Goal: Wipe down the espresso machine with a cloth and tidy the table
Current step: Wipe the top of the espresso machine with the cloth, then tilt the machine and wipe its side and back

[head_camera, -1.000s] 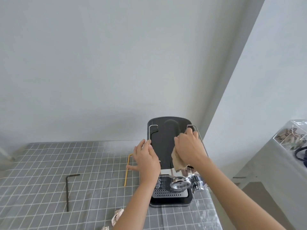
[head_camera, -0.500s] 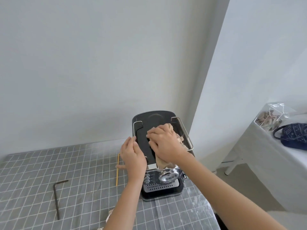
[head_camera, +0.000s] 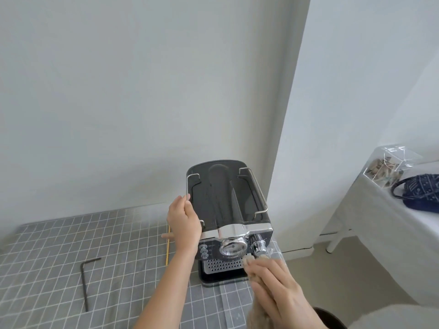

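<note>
- The espresso machine stands at the tabletop's right edge, near the far corner.
- My left hand clasps its left side by the chrome rail.
- My right hand, fingers folded, clutches the beige cloth before the drip tray.
- A black hex key and yellow stick lie left, clear of the machine.
</note>
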